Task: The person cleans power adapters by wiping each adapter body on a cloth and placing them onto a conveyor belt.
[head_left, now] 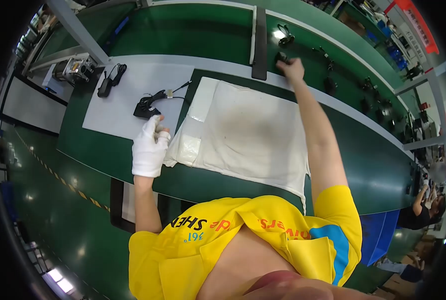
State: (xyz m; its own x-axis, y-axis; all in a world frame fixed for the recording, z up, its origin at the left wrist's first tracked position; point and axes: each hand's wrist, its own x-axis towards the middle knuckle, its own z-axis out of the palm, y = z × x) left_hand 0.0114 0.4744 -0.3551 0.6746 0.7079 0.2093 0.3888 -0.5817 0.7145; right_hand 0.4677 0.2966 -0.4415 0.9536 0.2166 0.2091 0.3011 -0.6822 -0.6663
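My left hand (152,145), in a white glove that leaves fingertips bare, is over the near edge of a white sheet. Its fingers are loosely bent and apart, right beside a black power adapter (147,111) with a bundled cable; whether they touch it I cannot tell. Far out to the right, my bare right hand (294,70) reaches over the green conveyor belt (193,35). Its fingers are closed on a small black power adapter (281,56), partly hidden by them. Another adapter with a coiled cable (105,88) lies on the white sheet (128,75).
A white cloth-covered pad (253,130) lies in front of me on the green table (368,160). Several black adapters and cables (330,84) rest on the belt. A dark bar (259,45) crosses the belt. A blue bin (375,235) stands at right, near another person (425,210).
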